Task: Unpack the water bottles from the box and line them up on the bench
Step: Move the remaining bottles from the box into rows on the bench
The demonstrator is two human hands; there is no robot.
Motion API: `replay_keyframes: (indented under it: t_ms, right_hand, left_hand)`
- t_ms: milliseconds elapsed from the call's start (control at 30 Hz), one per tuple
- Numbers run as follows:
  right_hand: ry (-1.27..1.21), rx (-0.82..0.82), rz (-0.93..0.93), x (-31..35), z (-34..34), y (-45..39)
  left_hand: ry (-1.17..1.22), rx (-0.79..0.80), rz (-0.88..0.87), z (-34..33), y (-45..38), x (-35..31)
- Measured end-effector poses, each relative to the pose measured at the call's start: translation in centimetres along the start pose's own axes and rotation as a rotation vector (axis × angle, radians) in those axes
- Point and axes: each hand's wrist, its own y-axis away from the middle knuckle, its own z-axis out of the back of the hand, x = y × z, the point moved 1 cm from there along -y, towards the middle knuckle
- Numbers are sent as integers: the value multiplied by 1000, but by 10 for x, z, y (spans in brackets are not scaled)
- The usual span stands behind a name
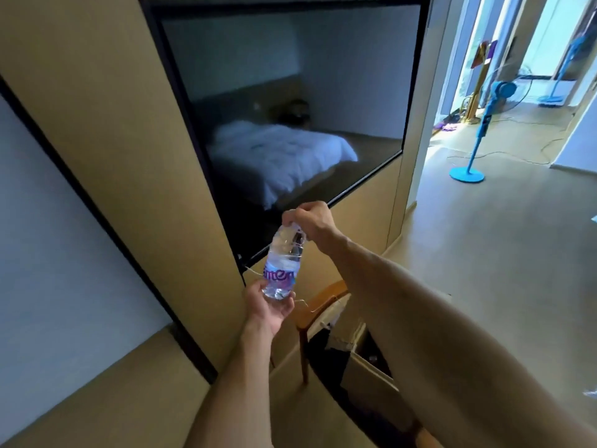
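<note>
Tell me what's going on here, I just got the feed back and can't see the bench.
A person holds one water bottle up in the air with both hands. The right hand grips the top end near the cap, and the left hand cups the base. The bottle is tilted, in front of a dark TV screen on the wall. No row of bottles is in view, and what may be the open box shows below, beside a wooden chair.

dim, soft; daylight from right; edges warped.
</note>
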Motion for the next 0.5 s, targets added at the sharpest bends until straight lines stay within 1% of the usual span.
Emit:
replay_keyframes:
  t_ms: [133, 200, 233, 333, 367, 433, 500]
  right_hand:
    - [206, -44, 137, 20, -43, 27]
    - [240, 34, 184, 25, -72, 42]
    - [194, 115, 171, 27, -87, 49]
    - [-20, 416, 30, 36, -137, 72]
    - [-84, 489, -1, 42, -153, 80]
    - [-160, 537, 14, 55, -184, 95]
    - [-125, 494, 82, 66, -212, 109]
  left_hand:
    - [-43, -66, -27, 38, 21, 6]
    - [-12, -102, -34, 65, 34, 9]
    - [9, -137, -36, 78, 40, 8]
    - [23, -235, -29, 113, 60, -2]
    - [23, -253, -16, 125, 68, -8]
    - [56, -261, -30, 147, 84, -22]
    - [124, -265, -98, 169, 101, -38]
